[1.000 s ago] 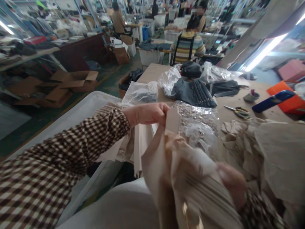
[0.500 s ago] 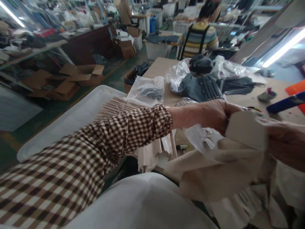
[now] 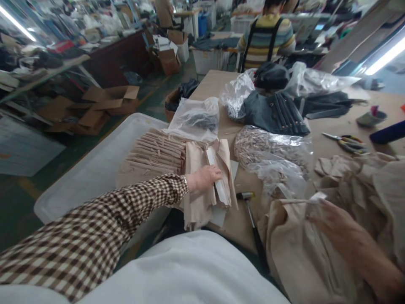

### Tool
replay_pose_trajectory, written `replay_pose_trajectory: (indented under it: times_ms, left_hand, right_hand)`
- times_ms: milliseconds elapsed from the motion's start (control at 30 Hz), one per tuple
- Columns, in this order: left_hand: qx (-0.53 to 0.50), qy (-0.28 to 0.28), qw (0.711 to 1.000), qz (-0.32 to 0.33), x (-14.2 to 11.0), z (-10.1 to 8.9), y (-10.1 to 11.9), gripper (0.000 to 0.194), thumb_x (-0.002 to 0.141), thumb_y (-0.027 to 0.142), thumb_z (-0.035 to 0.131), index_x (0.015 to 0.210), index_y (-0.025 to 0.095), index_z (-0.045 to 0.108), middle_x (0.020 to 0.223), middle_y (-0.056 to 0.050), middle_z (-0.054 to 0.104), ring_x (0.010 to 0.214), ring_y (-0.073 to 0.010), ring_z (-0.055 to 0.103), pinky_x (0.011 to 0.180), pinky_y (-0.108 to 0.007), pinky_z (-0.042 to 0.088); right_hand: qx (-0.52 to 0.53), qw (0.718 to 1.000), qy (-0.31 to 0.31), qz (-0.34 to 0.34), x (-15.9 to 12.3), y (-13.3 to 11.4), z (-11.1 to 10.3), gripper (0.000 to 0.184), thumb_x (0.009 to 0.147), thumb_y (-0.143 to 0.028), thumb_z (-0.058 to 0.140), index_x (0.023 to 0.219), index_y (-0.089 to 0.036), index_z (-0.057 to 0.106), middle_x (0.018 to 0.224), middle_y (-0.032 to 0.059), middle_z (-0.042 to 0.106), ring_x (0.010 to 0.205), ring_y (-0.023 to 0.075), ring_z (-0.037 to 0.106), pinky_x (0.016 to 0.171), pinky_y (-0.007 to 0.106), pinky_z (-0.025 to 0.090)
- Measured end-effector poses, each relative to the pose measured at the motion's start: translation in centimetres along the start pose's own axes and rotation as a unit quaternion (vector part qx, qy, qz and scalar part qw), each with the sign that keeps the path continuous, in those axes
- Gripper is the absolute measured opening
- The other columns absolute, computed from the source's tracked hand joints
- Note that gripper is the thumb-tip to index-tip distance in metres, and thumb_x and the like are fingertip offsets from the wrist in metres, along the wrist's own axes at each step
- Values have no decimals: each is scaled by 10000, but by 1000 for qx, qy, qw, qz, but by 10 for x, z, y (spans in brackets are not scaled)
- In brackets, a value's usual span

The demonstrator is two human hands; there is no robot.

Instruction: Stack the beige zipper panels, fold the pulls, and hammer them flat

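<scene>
My left hand [image 3: 206,177] is over a folded beige cloth piece [image 3: 196,207] with a white strip [image 3: 223,194] along it; its fingers are bent around the edge by the strip. On the right, my right hand [image 3: 337,221], blurred by motion, grips the upper edge of another beige cloth piece [image 3: 284,240]. A small white bit [image 3: 318,196] shows at its fingertips. Between the hands lies a hammer [image 3: 252,217] with a black handle. A row of stacked beige pieces [image 3: 155,154] sits left of my left hand.
Behind the hammer is a clear bag of small beige parts [image 3: 268,145]. Scissors [image 3: 332,136], pliers [image 3: 352,144] and a small cup [image 3: 371,119] stand farther right. Dark bags [image 3: 272,112] lie at the back. A translucent bin [image 3: 76,185] is at left; a person [image 3: 267,38] sits beyond the table.
My left hand has moved left from the beige cloth and pale card at the right to the folded pieces. My right hand has come lower and nearer with the cloth, uncovering the scissors and pliers.
</scene>
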State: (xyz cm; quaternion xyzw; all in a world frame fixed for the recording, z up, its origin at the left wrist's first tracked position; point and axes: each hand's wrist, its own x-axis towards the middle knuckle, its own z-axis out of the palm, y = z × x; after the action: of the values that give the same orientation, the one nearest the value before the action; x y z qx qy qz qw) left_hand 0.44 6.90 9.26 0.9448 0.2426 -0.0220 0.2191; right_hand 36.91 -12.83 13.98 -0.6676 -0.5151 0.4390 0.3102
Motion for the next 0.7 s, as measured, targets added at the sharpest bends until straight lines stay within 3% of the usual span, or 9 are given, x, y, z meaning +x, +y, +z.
replay_pose_trajectory:
  times_ms: [100, 200, 267, 333, 400, 500, 700]
  left_hand:
    - [62, -17, 997, 34, 8, 11, -1, 119, 830, 126, 595, 902, 123, 689, 1031, -163, 661, 1039, -292, 557, 946, -446, 400]
    - [99, -20, 993, 60, 22, 8, 0, 198, 897, 97, 493, 945, 132, 681, 1036, -161, 665, 1066, -286, 549, 969, -460, 364]
    - [112, -28, 991, 71, 30, 3, 1, 187, 888, 83, 510, 932, 138, 684, 1027, -149, 677, 1058, -274, 567, 963, -441, 371]
    - [117, -39, 990, 71, 39, -4, 2, 142, 863, 82, 556, 878, 131, 688, 972, -136, 694, 981, -255, 612, 907, -399, 416]
    - [116, -42, 991, 60, 51, -16, 6, 145, 859, 77, 550, 868, 115, 690, 927, -134, 704, 876, -237, 649, 808, -354, 460]
    - [107, -20, 994, 27, 70, -44, 22, 203, 885, 80, 490, 941, 83, 685, 903, -151, 707, 797, -243, 672, 694, -321, 481]
    - [39, 65, 997, -23, 83, -118, 68, 176, 854, 151, 536, 923, 49, 661, 881, -173, 686, 800, -278, 663, 688, -337, 491]
  right_hand:
    - [-17, 999, 38, -5, 23, -21, 82, 204, 736, -326, 634, 872, -232, 752, 756, 24, 730, 637, 173, 636, 579, 247, 523]
    - [43, 996, -74, 26, 29, -38, 153, 203, 752, -356, 627, 840, -217, 747, 709, 24, 699, 662, 185, 618, 645, 281, 505]
    - [122, 983, -130, 53, 26, -45, 186, 198, 728, -368, 651, 779, -200, 742, 713, 34, 693, 695, 187, 605, 690, 293, 491]
    - [184, 972, -124, 71, 26, -48, 207, 233, 683, -404, 698, 754, -185, 733, 754, 56, 703, 743, 202, 612, 743, 321, 495]
    - [228, 966, -85, 90, 31, -48, 218, 352, 675, -497, 697, 818, -175, 713, 776, 75, 698, 749, 218, 628, 751, 359, 513]
    - [310, 944, 18, 112, 46, -50, 217, 520, 697, -619, 651, 1004, -199, 625, 896, 88, 684, 806, 232, 655, 782, 403, 539]
    - [414, 878, 221, 99, 64, -67, 184, 401, 785, -577, 613, 1012, -269, 496, 1029, 38, 630, 888, 194, 641, 797, 368, 549]
